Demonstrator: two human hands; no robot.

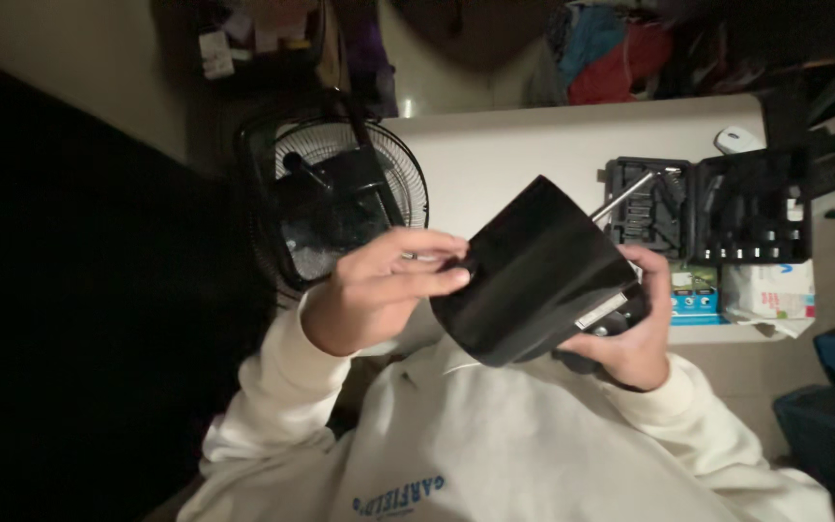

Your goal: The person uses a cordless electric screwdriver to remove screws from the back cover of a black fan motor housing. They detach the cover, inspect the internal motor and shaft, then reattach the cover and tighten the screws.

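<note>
Both hands are clamped on a black cone-shaped housing point(533, 275) held up in front of the chest, above the near edge of the white tabletop point(514, 155). The left hand point(384, 290) grips its left side, thumb and fingers closed over the rim, the fingertips pressing on the glossy dark surface. The right hand point(630, 333) cups the lower right end from beneath, fingers wrapped round the narrower part, where a small pale label and a darker fitting show; how far the fingers close underneath is hidden by the housing itself. The housing tilts, its wide end toward the upper left and its narrow end toward the lower right. Cream sweatshirt sleeves run back from both wrists. Behind the left hand, at the tabletop's left edge, lies a round fan point(340, 203) with a wire grille and dark blades. Toward the right edge of the tabletop an open black tool case point(717, 208) lies flat with bits in their slots, and a metal rod point(625, 198) leans out from it toward the housing. Just in front of the case lie a small green and blue box point(695, 290) and a white packet point(770, 295). A white mouse point(738, 140) sits near the far right corner.
</note>
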